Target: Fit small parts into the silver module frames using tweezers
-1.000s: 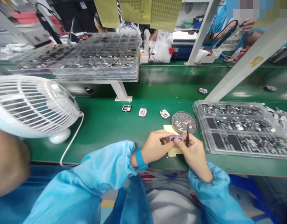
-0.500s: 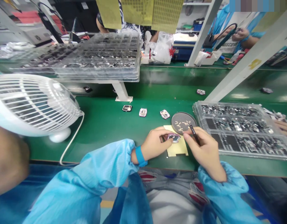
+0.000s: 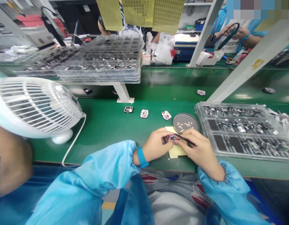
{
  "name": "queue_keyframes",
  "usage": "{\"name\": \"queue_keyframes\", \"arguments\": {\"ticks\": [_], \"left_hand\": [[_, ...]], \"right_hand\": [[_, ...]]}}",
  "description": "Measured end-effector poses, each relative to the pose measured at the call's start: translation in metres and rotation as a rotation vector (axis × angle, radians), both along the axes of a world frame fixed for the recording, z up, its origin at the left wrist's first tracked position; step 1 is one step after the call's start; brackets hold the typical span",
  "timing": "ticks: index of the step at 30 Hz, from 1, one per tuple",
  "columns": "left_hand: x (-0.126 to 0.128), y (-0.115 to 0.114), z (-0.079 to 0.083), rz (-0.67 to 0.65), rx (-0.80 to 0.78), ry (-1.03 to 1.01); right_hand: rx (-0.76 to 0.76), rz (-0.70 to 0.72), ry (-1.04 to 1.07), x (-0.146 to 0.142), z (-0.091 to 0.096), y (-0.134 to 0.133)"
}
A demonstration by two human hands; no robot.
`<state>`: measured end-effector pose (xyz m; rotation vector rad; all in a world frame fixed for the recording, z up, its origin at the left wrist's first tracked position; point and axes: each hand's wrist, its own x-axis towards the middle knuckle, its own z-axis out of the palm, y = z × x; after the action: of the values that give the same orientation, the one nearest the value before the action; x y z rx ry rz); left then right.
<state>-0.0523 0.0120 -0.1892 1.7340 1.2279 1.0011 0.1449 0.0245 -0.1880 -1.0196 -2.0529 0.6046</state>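
My left hand (image 3: 157,144) pinches a small purple-rimmed watch case (image 3: 172,137) between thumb and fingers, over a yellow sheet (image 3: 174,152). Black tweezers (image 3: 188,140), slim and dark, lie in the grip of my right hand (image 3: 198,149). Their front end is at the watch case, and the fingertips of both hands almost meet there. Fingers hide the tip and most of the case's inside. Just beyond the hands is a round grey dish (image 3: 179,118) with several tiny pale pieces (image 3: 185,125) in it.
Several watch cases (image 3: 144,113) lie on the green bench. A clear tray (image 3: 231,153) of small parts stands at right, a white fan (image 3: 38,106) at left. Stacked clear trays (image 3: 97,73) sit on a raised shelf. A slanted post (image 3: 243,68) rises at right. Other people work opposite.
My right hand has moved left and down from the dish's edge, bringing the tweezers to the watch case. My left hand keeps holding the case in about the same place.
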Motion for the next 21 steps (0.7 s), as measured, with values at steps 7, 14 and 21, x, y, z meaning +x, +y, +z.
{"name": "queue_keyframes", "arguments": {"ticks": [7, 14, 21], "left_hand": [[-0.002, 0.004, -0.004, -0.01, 0.015, 0.03], [-0.008, 0.008, -0.002, 0.052, -0.063, 0.05], [-0.051, 0.089, 0.012, 0.213, 0.152, 0.388]], "right_hand": [[-0.128, 0.067, -0.008, 0.002, 0.003, 0.013], [0.005, -0.301, -0.131, 0.006, 0.004, 0.024], [-0.166, -0.257, 0.213, 0.005, -0.005, -0.008]]}}
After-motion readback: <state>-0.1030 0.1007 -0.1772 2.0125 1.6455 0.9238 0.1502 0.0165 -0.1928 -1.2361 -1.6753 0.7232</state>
